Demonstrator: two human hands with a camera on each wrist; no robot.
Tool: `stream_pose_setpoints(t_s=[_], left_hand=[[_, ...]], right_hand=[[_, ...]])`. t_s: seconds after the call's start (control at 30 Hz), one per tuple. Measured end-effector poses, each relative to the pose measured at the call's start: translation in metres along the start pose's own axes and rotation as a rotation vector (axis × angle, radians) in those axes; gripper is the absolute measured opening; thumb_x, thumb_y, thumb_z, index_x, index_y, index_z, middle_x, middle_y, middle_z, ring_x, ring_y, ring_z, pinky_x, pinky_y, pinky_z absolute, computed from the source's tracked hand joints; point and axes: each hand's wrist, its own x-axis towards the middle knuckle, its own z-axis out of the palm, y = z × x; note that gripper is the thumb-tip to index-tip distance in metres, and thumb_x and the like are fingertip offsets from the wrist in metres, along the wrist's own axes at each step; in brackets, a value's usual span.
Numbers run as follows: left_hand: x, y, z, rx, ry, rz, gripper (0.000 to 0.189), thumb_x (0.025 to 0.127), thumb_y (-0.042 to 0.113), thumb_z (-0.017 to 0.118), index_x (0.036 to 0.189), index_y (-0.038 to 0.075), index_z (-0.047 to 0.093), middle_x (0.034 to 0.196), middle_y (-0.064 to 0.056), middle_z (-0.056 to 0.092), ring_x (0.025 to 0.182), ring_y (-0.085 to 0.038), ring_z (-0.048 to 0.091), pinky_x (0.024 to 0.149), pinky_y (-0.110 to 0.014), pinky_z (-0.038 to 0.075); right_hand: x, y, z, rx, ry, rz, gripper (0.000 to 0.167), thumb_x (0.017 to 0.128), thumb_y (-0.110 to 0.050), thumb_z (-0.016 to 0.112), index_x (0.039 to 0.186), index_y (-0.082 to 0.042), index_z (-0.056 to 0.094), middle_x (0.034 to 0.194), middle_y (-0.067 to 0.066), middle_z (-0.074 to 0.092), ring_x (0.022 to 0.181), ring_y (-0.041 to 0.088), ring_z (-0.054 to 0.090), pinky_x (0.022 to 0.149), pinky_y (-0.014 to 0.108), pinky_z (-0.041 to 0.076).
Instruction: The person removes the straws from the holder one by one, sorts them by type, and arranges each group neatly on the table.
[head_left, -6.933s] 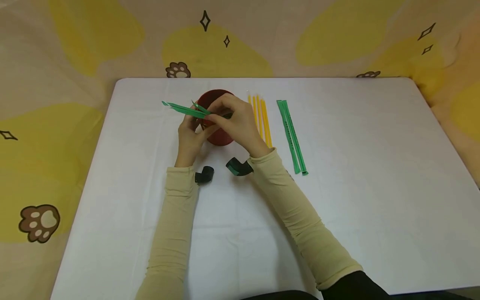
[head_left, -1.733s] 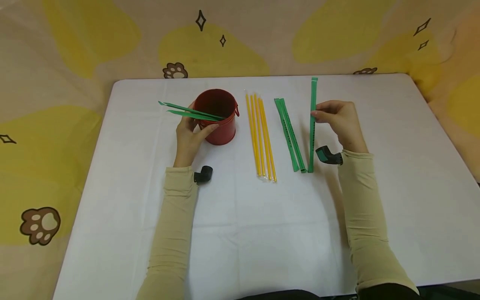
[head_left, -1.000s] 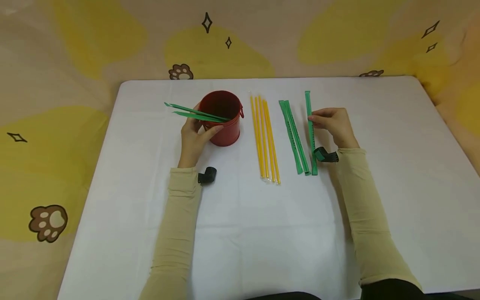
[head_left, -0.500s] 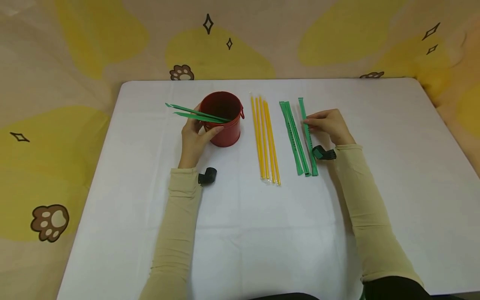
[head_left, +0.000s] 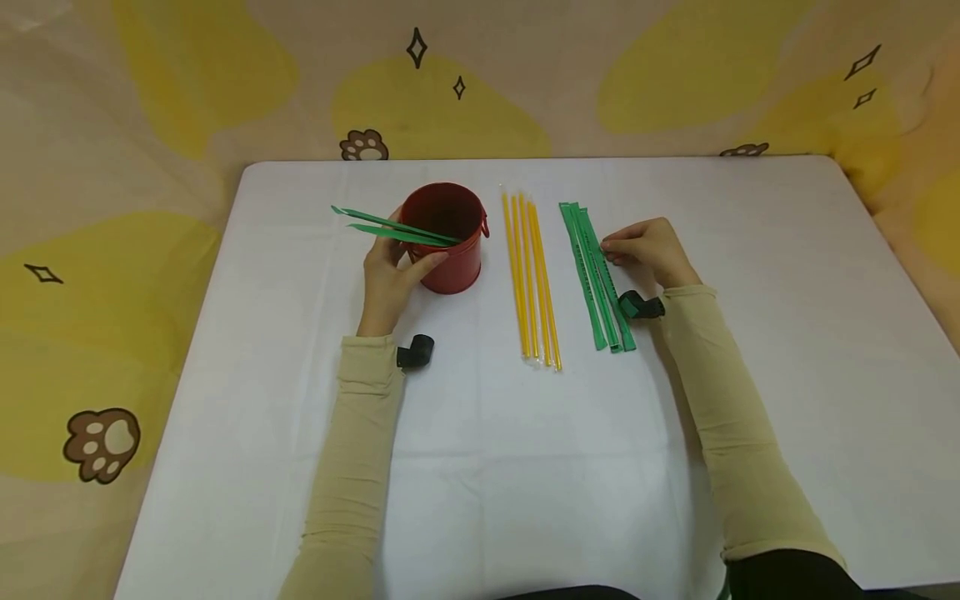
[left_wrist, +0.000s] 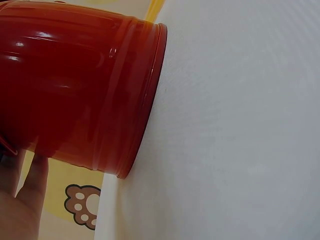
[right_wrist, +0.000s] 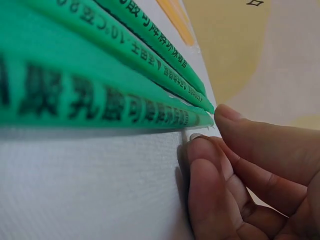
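Observation:
My left hand (head_left: 390,279) grips the side of a small red metal bucket (head_left: 453,271), thumb in front; the left wrist view shows fingers against the bucket's wall (left_wrist: 65,90). Green wrapped straws (head_left: 375,229) lean over the bucket's left rim, their inner ends inside it. To the right, three green wrapped straws (head_left: 592,275) lie side by side on the table. At the rightmost one's far end is my right hand (head_left: 652,250). In the right wrist view its thumb and finger are apart beside the end of that printed straw (right_wrist: 125,110), not pinching it.
Several yellow straws (head_left: 528,283) in clear wrappers lie between the bucket and the green row. A white cloth covers the table (head_left: 480,467). Behind its far edge hangs a patterned yellow cloth (head_left: 435,108). Each wrist wears a small black camera (head_left: 415,352).
Earlier, my right hand was among green straws at the bucket, then held one upright at the right. It has laid that straw beside the other two and released it. My left hand stays on the bucket.

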Motion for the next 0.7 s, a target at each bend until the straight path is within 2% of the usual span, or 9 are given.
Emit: stream_pose_setpoints(t_s=[0.4,0.7], left_hand=[[0.001,0.000,-0.002,0.004,0.002,-0.003,0.065,0.077,-0.006,0.074,0.135,-0.008,0.043,0.132,-0.023,0.051,0.122,-0.029,0.048,0.105,-0.034,0.038],[-0.001,0.000,-0.001,-0.007,0.000,-0.030,0.065,0.078,-0.006,0.073,0.136,-0.007,0.043,0.131,-0.024,0.051,0.121,-0.032,0.049,0.104,-0.034,0.040]], right_hand=[[-0.001,-0.003,0.001,-0.037,-0.005,-0.012,0.031,0.084,-0.009,0.072,0.104,0.013,0.066,0.072,-0.004,0.068,0.061,0.004,0.063,0.058,0.016,0.053],[-0.011,-0.002,-0.001,0.054,0.067,-0.033,0.031,0.083,-0.011,0.073,0.105,0.010,0.067,0.078,-0.005,0.068,0.068,0.005,0.066,0.065,0.017,0.054]])
